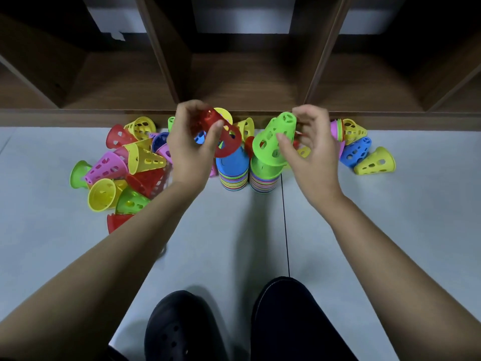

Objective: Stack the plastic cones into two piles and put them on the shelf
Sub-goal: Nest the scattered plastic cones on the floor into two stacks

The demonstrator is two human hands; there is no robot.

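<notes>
Red cone [221, 134] in left hand [188, 149], green cone [273, 139] in right hand [309, 152]

Single head-worn wide-angle view, steeply down and forward, close above the floor [390, 230] before the shelf [242, 82].

Glossy perforated plastic cones [145, 158], matt wood-grain shelf [244, 82], smooth pale floor tiles [390, 217]

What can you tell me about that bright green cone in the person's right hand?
The green cone looks like glossy plastic, with a flat narrow top and holes in its wall. It is tilted, narrow end up and away. The right hand pinches it with thumb and fingers above the right pile, whose top cone is green too.
</notes>
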